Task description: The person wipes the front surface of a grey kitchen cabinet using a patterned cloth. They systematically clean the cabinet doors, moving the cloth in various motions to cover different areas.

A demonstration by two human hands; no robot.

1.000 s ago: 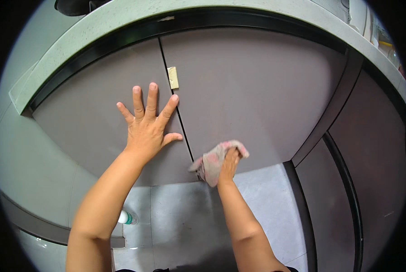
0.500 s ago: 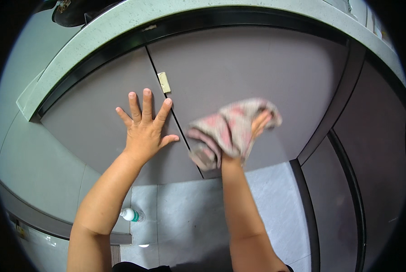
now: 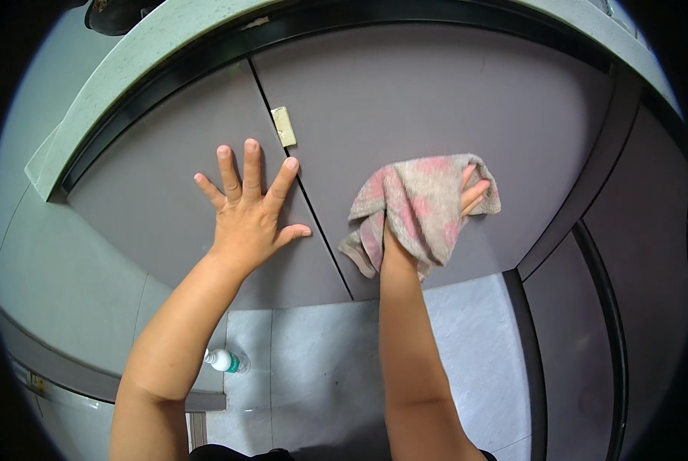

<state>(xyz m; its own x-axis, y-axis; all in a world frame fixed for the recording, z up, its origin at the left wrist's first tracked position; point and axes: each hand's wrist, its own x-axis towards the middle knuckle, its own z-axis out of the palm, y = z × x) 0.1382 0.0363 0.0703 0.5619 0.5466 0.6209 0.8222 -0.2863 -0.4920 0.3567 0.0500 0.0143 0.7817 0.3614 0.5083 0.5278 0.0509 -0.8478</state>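
My left hand point(image 3: 247, 219) lies with its fingers spread on the left grey cabinet door point(image 3: 159, 173), close to the seam between the two doors. Nothing is in it. On the right cabinet door point(image 3: 528, 115), my right hand point(image 3: 475, 198) has hold of a grey and pink cloth point(image 3: 417, 196). The cloth drapes over the back of the hand and wrist, so only a few fingertips show at its right side. Folds of it hang down to the left of the wrist. Above my left fingertips, a small cream-coloured pad point(image 3: 283, 127) sits at the door seam.
A pale stone countertop point(image 3: 90, 107) curves over the doors, with a dark object point(image 3: 117, 15) at the upper left. A white-topped bottle with a green label point(image 3: 227, 361) stands on the tiled floor point(image 3: 321, 369). Dark-edged panels point(image 3: 567, 300) rise at the right.
My right hand and the cloth have moved a little to the right across the door. My left hand keeps its place on the left door. The view has shifted slightly.
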